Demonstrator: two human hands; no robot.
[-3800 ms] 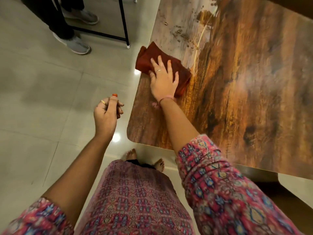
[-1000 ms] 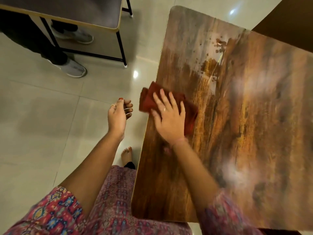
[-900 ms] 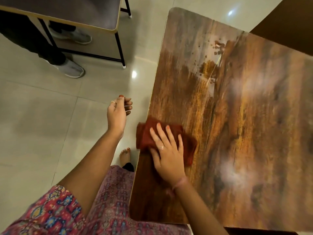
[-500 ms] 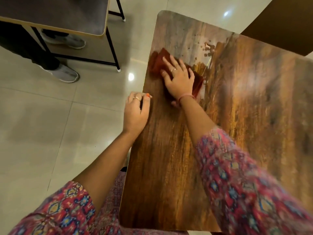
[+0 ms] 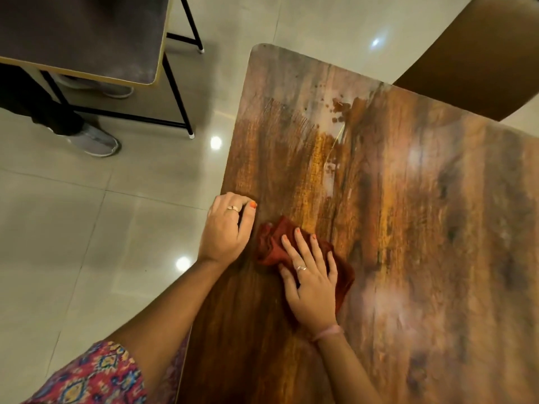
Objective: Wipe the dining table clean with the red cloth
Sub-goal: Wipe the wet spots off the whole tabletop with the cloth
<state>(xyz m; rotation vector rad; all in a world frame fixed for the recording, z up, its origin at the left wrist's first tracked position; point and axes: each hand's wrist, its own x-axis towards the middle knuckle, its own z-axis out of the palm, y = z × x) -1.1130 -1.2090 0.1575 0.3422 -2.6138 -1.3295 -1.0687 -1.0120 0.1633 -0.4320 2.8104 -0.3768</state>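
One cloth: the red cloth [image 5: 269, 243] lies bunched on the worktop [image 5: 408, 228], near its left edge, partly under the right hand [image 5: 310, 282].
Feel of cloth: I judge it soft, light and limp; it will fold and bunch under a push and cannot break. It looks not slippery on the wood.
Where to hold: best is a flat palm on the middle of the cloth, with fingers spread, so the whole pad moves together; a pinch at one corner would only drag it into a rope.
Long axis: the cloth is crumpled, so the axis is weak; it stretches roughly from the upper left lump to the lower right flap beside the wrist. No clear front end.
Right hand: open and flat, fingers spread, pressing down on the cloth, not closed around it.
Left hand: the left hand [image 5: 226, 228] rests at the worktop edge, just beside the cloth, fingers curled loosely and holding nothing.
Dirt: brown crumbs [image 5: 339, 107] and a pale smear remain far up the worktop, well apart from the cloth, so I judge the wiping is not finished.
Around: a second table [image 5: 87, 33] and a person's shoe [image 5: 94, 141] are on the tiled floor at the left.
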